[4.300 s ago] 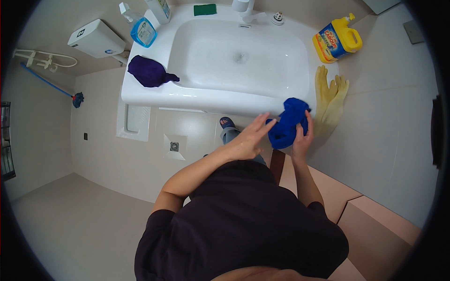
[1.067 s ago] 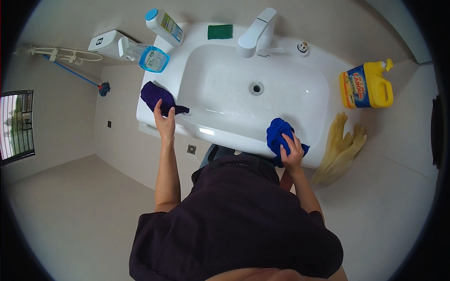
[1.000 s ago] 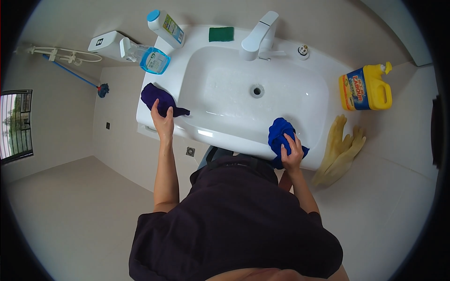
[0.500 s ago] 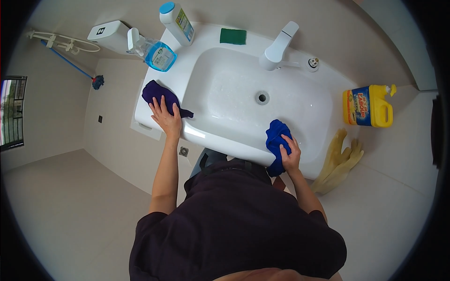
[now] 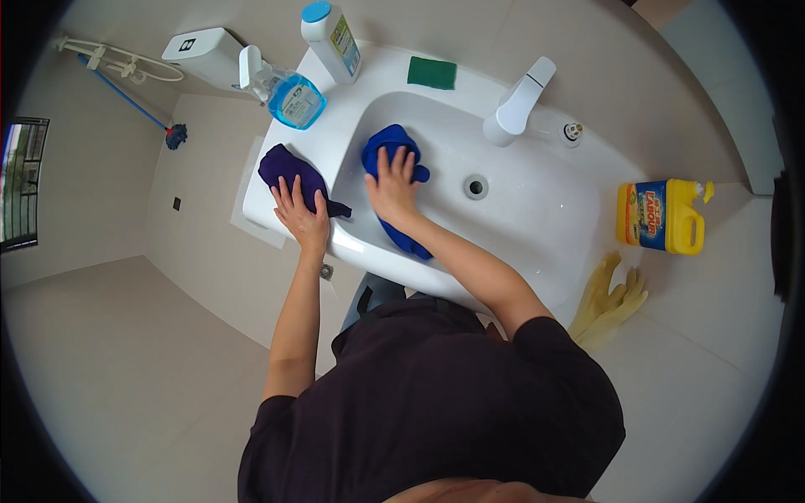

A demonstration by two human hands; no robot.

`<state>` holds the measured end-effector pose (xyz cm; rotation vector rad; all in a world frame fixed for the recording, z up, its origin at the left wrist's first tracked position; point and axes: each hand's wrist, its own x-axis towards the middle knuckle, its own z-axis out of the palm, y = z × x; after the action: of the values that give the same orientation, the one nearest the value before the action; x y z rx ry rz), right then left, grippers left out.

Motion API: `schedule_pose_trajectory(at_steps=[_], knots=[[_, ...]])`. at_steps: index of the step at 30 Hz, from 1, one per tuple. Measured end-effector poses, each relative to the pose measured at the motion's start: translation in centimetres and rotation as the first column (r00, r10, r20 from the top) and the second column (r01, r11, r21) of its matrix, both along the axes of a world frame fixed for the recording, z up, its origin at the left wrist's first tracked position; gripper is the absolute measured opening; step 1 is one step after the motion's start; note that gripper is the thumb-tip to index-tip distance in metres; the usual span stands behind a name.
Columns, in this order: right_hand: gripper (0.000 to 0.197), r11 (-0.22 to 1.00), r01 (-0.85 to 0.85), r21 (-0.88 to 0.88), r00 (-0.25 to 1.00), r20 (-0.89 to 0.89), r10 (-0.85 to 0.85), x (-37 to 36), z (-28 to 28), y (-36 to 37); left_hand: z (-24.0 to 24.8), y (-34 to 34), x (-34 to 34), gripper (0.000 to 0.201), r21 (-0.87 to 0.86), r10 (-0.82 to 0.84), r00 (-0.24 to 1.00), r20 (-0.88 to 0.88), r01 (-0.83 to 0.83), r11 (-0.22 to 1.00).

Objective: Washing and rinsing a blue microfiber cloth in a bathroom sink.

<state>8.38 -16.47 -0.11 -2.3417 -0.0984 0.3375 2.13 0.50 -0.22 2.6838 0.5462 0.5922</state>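
In the white washbasin (image 5: 537,210), my right hand (image 5: 392,186) presses a bunched blue cloth (image 5: 394,138) against the left inner wall. Its fingers are apart and bent over the cloth, whose tail hangs down toward the front rim. On the counter left of the bowl lies a crumpled dark purple cloth (image 5: 285,163). My left hand (image 5: 302,220) rests flat on its near edge with the fingers spread. The drain (image 5: 475,186) shows just right of the blue cloth.
Behind the purple cloth stand a blue spray bottle (image 5: 295,102) and a white bottle (image 5: 334,46). A green scouring pad (image 5: 432,73) lies on the back ledge near the faucet (image 5: 518,105). At right are a yellow jug (image 5: 661,216) and rubber gloves (image 5: 610,302).
My right hand has swept the blue cloth from the basin's front right rim across to its left inner wall. My left hand stays on the purple cloth. The view has shifted slightly.
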Motion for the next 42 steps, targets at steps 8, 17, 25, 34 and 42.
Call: schedule_pose_trajectory(at_steps=[8, 17, 25, 34, 42], knots=[[0.070, 0.811, -0.146, -0.566, 0.926, 0.210, 0.314, 3.0, -9.8, 0.1, 0.5, -0.2, 0.4, 0.050, -0.009, 0.005, 1.000, 0.003, -0.005, 1.000], [0.057, 0.743, 0.055, -0.667, 0.969, 0.214, 0.120, 0.7, -9.7, -15.0, 0.1, 0.0, 0.3, 0.049, 0.009, -0.011, 0.999, 0.039, 0.011, 1.000], [0.030, 0.918, 0.173, -0.356, 0.981, -0.016, -0.191, -2.6, -5.9, -25.5, -0.2, 0.1, -0.2, 0.048, 0.033, -0.015, 0.998, 0.061, 0.013, 0.999], [0.065, 0.699, 0.244, -0.672, 0.967, 0.218, -0.129, -5.2, -2.9, -35.4, 0.3, -0.2, 0.1, 0.048, 0.022, -0.029, 0.997, 0.071, 0.028, 0.999], [0.102, 0.904, 0.039, -0.426, 0.996, -0.055, -0.069, -14.6, -7.7, -32.3, -0.4, 0.0, -0.1, 0.046, 0.028, -0.044, 0.994, 0.095, 0.041, 0.999]])
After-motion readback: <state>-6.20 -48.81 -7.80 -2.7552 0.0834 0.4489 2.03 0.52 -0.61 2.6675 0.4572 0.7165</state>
